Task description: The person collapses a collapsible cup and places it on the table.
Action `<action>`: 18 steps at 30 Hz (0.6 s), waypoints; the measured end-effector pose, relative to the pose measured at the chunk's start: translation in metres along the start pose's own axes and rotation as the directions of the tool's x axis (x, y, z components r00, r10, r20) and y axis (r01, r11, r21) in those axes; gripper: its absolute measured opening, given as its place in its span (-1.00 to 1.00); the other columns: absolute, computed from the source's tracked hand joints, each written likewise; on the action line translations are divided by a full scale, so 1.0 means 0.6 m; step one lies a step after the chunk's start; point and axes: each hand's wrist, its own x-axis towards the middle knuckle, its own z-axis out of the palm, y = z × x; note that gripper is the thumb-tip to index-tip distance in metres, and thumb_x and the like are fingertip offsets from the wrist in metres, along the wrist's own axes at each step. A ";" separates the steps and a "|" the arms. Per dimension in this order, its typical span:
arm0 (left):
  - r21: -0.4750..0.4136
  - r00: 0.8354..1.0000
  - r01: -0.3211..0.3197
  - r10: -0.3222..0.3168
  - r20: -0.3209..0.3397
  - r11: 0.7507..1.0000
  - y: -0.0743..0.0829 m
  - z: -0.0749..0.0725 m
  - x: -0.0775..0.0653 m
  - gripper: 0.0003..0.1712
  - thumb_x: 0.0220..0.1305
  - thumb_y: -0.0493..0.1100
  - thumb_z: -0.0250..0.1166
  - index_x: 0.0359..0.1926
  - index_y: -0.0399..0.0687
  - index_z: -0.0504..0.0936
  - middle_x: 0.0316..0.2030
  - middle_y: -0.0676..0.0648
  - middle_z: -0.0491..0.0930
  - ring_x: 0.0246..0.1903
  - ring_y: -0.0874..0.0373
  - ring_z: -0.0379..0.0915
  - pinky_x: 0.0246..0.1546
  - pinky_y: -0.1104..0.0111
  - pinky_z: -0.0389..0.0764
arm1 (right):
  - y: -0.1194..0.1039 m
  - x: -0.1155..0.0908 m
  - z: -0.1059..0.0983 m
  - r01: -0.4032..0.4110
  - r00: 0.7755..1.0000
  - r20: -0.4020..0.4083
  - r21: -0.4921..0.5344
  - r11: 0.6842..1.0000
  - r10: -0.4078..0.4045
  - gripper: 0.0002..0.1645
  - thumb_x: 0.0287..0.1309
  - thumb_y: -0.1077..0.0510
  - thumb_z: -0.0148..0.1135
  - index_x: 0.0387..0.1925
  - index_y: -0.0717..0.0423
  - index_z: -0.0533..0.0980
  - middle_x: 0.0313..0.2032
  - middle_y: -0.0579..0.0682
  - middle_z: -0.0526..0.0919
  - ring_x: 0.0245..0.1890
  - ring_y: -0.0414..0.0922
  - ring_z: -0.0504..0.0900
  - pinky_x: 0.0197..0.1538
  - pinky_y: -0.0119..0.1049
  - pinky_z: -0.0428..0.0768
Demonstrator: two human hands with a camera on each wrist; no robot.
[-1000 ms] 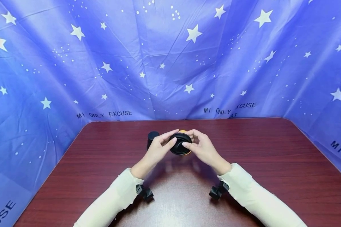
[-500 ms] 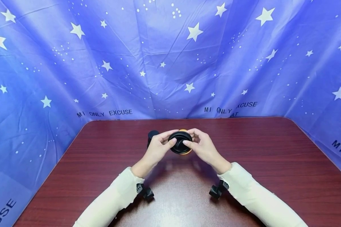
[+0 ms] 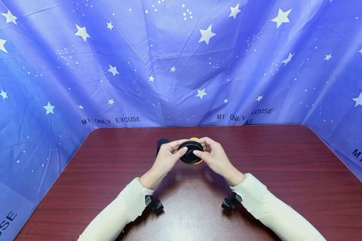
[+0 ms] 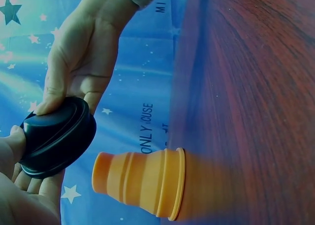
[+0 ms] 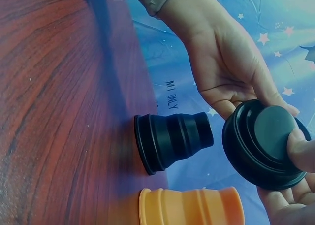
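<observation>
Black cup (image 5: 172,142): upside down, partly behind left hand.
Left hand (image 3: 166,156): pinching disc, thumb on face.
Black disc (image 3: 189,157): between hands, above table; barely shifted in the last second, so handling looks mid-step.
Orange cup (image 4: 145,183): upside down, behind disc.
Right hand (image 3: 215,157): pinching opposite side.
Table (image 3: 277,160): far edge beyond cups; wood extends well rightward.

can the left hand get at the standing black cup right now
Probably not yet: the left hand grips the round black piece. Otherwise the nearby black cup looks unobstructed.
</observation>
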 end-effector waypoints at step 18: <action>0.108 0.997 -0.067 0.063 0.042 0.992 -0.002 0.004 -0.002 -0.66 0.26 -0.35 0.21 0.05 -0.40 0.53 -0.11 -0.34 0.62 -0.24 0.25 0.60 -0.22 0.41 0.62 | 0.003 -0.004 -0.005 0.009 1.000 0.001 -0.018 1.000 -0.009 -0.72 0.03 0.40 0.32 -0.18 0.39 0.49 -0.39 0.14 0.59 -0.41 -0.25 0.57 -0.32 -0.47 0.59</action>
